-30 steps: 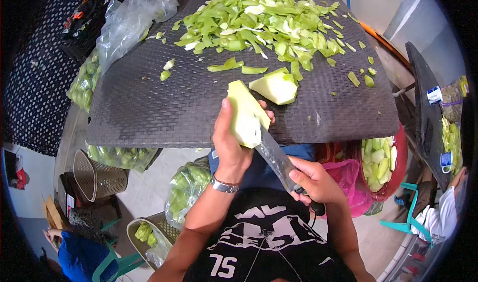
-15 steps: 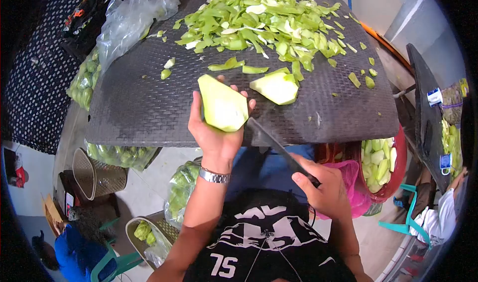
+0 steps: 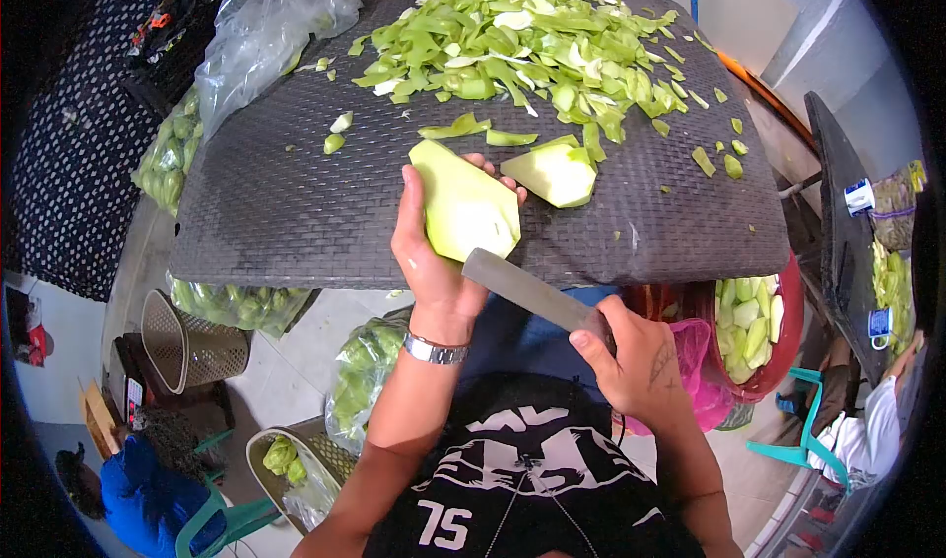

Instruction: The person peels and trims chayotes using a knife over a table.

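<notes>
My left hand, with a metal-band watch at the wrist, is wrapped round a peeled pale-green chayote above the table's near edge. In my right hand is a knife, its handle mostly covered by my fingers. The flat of the blade faces up, and its tip is at the chayote's lower end; whether it touches cannot be made out. Just right of my left fingertips, a second peeled chayote lies on the dark woven tabletop.
Green peelings are heaped at the table's far side. A clear plastic bag lies at the far left. Below right stands a red tub of peeled pieces. Bagged chayotes and a basket are on the floor. Other people sit at both sides.
My left hand and the chayote have shifted slightly right. The knife has rolled so its broad side shows, and its tip has moved left and down to the chayote's lower end.
</notes>
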